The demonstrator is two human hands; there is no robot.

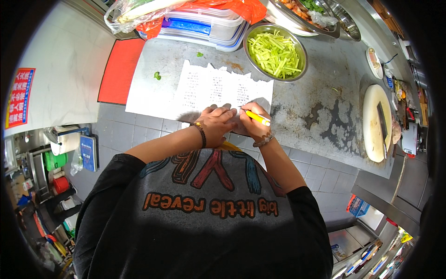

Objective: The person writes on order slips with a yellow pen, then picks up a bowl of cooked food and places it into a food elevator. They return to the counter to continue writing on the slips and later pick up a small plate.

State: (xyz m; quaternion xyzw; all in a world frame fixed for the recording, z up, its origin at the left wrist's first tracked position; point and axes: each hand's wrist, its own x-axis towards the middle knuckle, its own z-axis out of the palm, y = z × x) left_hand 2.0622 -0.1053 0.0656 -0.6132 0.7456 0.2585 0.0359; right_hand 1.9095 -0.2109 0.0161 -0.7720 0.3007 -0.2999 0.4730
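Note:
A white sheet of paper with a torn top edge (pixel 230 82) lies on the grey metal worktop (pixel 299 101), bearing columns of handwriting. My left hand (pixel 217 122) rests on its lower edge with the fingers slightly apart, holding nothing. In my right hand (pixel 255 120) is a yellow pen with a white end (pixel 258 118), its tip down at the paper just right of my left fingers. Beyond the sheet, a steel bowl (pixel 304 62) holds cut green stalks (pixel 275 54).
Lidded plastic containers (pixel 223 29) and a plastic bag with leeks or scallions (pixel 146 12) stand at the back. A round white cutting board (pixel 373 129) with a cleaver (pixel 382 120) on it lies at the right. A red ribbed mat (pixel 120 71) is at the left.

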